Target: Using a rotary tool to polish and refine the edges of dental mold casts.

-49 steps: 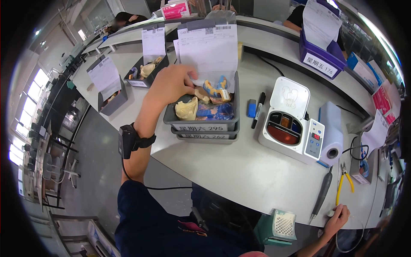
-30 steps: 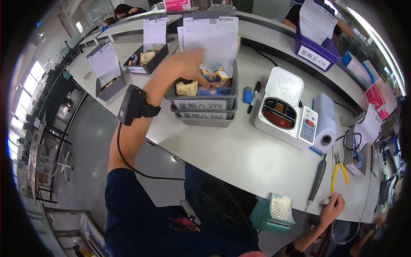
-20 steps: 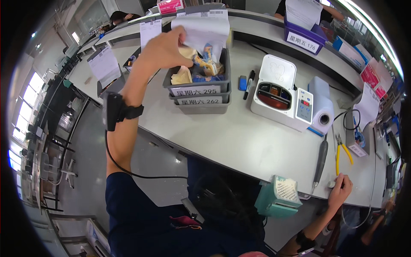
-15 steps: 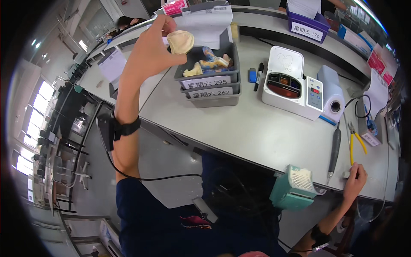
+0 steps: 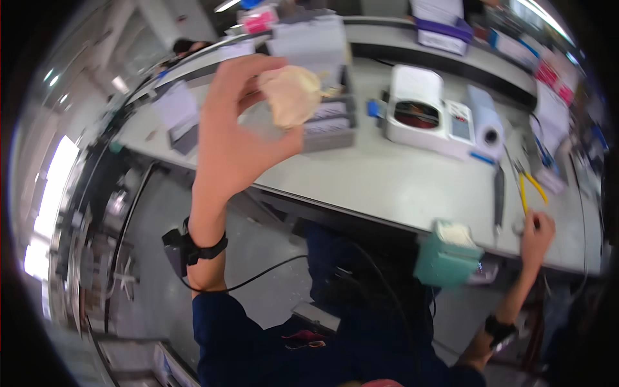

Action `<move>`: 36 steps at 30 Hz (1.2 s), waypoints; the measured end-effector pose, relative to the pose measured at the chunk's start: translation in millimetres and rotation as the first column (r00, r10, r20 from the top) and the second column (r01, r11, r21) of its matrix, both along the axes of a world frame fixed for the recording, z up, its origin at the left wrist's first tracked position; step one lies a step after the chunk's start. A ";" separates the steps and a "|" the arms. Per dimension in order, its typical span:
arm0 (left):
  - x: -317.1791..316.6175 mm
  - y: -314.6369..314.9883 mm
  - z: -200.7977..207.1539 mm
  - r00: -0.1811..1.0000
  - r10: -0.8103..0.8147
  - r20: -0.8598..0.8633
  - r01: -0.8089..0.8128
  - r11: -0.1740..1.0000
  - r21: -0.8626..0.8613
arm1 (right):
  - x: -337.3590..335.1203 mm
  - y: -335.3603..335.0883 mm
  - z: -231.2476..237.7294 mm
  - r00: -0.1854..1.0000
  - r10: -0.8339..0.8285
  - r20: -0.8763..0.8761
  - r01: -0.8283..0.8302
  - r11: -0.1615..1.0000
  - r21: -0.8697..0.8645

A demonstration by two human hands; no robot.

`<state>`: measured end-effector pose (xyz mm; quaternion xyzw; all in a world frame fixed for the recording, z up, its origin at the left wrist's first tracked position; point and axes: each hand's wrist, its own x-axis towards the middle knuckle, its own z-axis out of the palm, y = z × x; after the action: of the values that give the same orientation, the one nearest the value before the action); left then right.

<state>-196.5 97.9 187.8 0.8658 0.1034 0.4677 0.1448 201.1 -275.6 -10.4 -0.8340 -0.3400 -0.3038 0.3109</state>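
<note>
My left hand (image 5: 229, 129) is raised above the bench and closed on a cream plaster dental cast (image 5: 291, 97), with the thumb below and fingers above it. Behind the cast stand stacked grey trays (image 5: 332, 138), largely hidden by it. At the bench's right front edge my right hand (image 5: 538, 233) has its fingers curled; what they hold, if anything, cannot be made out. Just beyond it lie yellow-handled pliers (image 5: 532, 187), and to its left a dark pen-shaped handpiece (image 5: 499, 200).
A white box with an open lid (image 5: 419, 132) sits mid-bench, beside a light-blue device (image 5: 487, 119). A green holder (image 5: 448, 261) hangs at the front edge. Along the back are a purple bin (image 5: 445, 39) and papers. A black cable (image 5: 258, 277) runs from my left wrist strap.
My left hand has brought the dental cast nearer and slightly right, away from the trays. The cast is tilted differently. The view has shifted and blurred; my right hand stays by the pliers.
</note>
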 end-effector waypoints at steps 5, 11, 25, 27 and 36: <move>40.3 -27.4 -76.3 0.918 -0.280 0.280 0.396 0.644 -0.655 | -24.1 44.4 35.1 0.990 0.056 0.133 -0.073 0.989 0.126; 116.4 -46.3 -154.4 0.697 -0.304 0.650 0.576 -0.303 -0.759 | -89.3 81.6 86.4 0.843 -0.138 -0.520 -0.025 0.956 -0.294; 157.7 -86.7 -153.7 0.731 -0.359 0.581 0.576 -0.134 -0.807 | -73.8 69.1 65.1 0.249 0.830 -0.499 -0.343 0.558 0.756; 171.8 -86.0 -165.5 0.705 -0.319 0.633 0.569 -0.277 -0.774 | -87.0 79.6 56.5 0.053 0.996 -0.067 -0.537 0.085 0.839; 181.4 -90.5 -180.9 0.695 -0.255 0.672 0.503 -0.496 -0.708 | -111.0 108.3 32.4 0.350 0.907 -0.232 -0.608 0.409 0.681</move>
<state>-15.1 7.3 6.9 0.3191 0.0716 0.1656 0.9304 90.2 -167.4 22.0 -0.5032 -0.5004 0.0796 0.7000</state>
